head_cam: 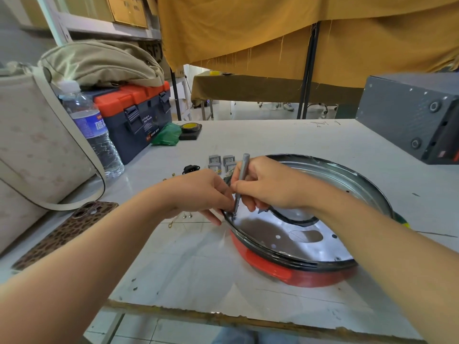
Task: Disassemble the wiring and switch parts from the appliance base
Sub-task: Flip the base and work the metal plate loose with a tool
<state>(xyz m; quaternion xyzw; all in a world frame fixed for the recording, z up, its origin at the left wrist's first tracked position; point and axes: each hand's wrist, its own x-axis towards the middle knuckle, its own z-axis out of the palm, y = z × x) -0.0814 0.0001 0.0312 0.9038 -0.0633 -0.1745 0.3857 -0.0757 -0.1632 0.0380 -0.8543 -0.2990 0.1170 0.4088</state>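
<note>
The round appliance base (pixel 308 271), red outside with a black rim and shiny metal inside, lies on the white table. My right hand (pixel 268 184) grips a grey screwdriver (pixel 242 175), its tip set down at the base's left rim. My left hand (pixel 203 194) holds that rim right beside the tip, fingers curled over the edge. Several grey switches (pixel 221 162) and a black socket part (pixel 190 168) lie on the table behind my hands. Thin wires with ring terminals (pixel 182 219) lie under my left wrist.
A leopard-print phone (pixel 67 232) lies at left, by a beige bag (pixel 32 145), a water bottle (pixel 93 130) and a blue-and-orange toolbox (pixel 139 115). A tape roll (pixel 190 127) and green cloth (pixel 167 135) sit behind. A grey box (pixel 412 117) stands at far right.
</note>
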